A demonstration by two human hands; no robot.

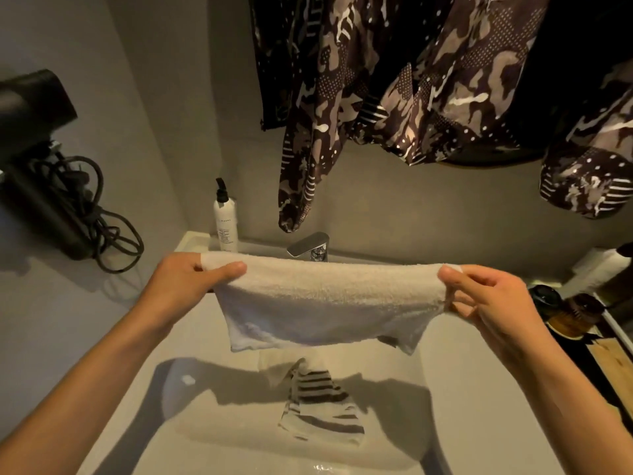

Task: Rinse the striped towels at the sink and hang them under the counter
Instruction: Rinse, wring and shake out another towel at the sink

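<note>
A white towel (322, 303) is stretched out level above the sink basin (462, 406), folded over so its white side faces me. My left hand (185, 279) pinches its left top corner and my right hand (489, 299) pinches its right top corner. Below it, a crumpled striped towel (318, 406) lies in the bottom of the basin. The chrome faucet (310, 246) stands just behind the held towel's top edge; I see no water running.
A white pump bottle (226, 222) stands at the sink's back left. A black hair dryer with a coiled cord (51, 186) hangs on the left wall. Patterned dark cloth (394, 97) hangs overhead. Jars (565, 313) and a paper roll (599, 269) sit on the right.
</note>
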